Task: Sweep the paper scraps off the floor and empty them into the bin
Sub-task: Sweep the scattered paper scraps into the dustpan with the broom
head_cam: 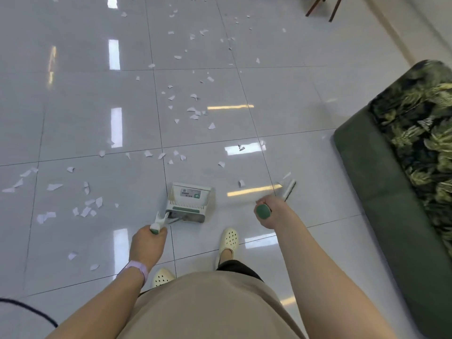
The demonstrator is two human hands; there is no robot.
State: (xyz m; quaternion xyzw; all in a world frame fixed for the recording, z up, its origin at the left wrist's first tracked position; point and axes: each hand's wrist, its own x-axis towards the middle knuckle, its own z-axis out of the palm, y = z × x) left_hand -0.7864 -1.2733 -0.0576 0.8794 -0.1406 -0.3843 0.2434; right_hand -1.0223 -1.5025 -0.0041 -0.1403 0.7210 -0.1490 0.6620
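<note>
The left hand (147, 245) is wrapped round the green-tipped handle of the dustpan (187, 202), whose white tray sits on the floor (305, 113) just ahead of that hand, mouth facing away from the person. The right hand (270, 211) clenches the green end of the broom (289, 189) handle; the broom head shows just beyond and to the right of that hand, low over the tiles, blurred. Paper scraps (194, 111) lie scattered over the floor well ahead of both hands, with a denser patch (85, 209) to the left of the left hand and a single scrap (241, 183) between dustpan and broom head. A pink band (138, 268) circles the left wrist. Two cream clogs (228, 242) stand between the arms, the right one further forward. A green sofa (381, 192) with a leaf-print cushion (425, 133) lies to the right of the right hand. A dark cable (29, 309) curves by the left forearm
</note>
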